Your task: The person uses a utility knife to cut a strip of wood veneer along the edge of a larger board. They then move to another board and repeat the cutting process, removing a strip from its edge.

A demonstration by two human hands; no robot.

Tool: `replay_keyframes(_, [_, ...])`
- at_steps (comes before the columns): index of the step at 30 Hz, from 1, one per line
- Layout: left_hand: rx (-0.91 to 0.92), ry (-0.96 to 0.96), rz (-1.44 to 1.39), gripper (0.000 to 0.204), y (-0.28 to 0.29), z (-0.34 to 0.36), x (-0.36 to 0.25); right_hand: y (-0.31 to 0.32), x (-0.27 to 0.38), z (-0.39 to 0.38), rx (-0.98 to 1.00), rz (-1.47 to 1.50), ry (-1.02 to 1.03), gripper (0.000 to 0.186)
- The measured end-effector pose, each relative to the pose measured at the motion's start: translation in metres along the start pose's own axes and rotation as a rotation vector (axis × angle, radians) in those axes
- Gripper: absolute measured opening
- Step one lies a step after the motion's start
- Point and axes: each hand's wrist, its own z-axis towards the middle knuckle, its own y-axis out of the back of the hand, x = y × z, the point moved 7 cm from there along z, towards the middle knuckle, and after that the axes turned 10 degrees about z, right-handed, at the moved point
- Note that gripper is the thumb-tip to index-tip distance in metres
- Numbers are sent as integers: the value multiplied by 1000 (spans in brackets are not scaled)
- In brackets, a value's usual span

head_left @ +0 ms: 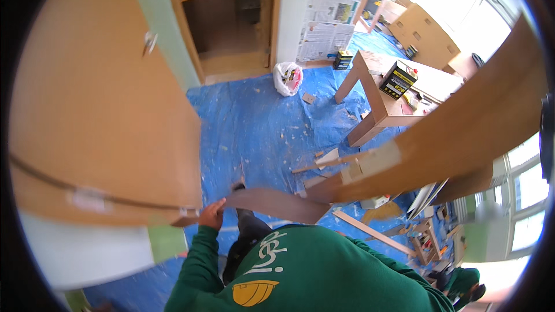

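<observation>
My left hand is closed on the left end of a long, thin brown sheet, fingers and thumb at its edge. The sheet looks like laminate or veneer. It bends and twists up toward the upper right, where its broad side comes close to the camera. My right hand is not visible; the right arm runs off behind my green top. Just left of my left hand is the edge of a wooden door with a metal handle.
Blue plastic sheeting with scraps covers the floor. A wooden table at the back right bears a black and yellow tin. A white bag sits by the doorway. Beyond a long plank, a person in green is at lower right.
</observation>
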Motion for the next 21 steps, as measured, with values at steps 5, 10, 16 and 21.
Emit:
replay_keyframes(5, [116, -171, -28, 33, -9, 99, 61, -13, 111, 69, -94, 5, -171, 39])
replay_keyframes(10, [296, 96, -149, 28, -28, 184, 96, 54, 258, 79, -355, 107, -126, 34])
replay_keyframes(16, [251, 89, -111, 33, -28, 325, 63, 118, 338, 134, -463, 257, -231, 31])
replay_keyframes(21, [177, 7, -89, 36, -29, 439, 57, 182, 365, 216, -550, 338, -264, 29])
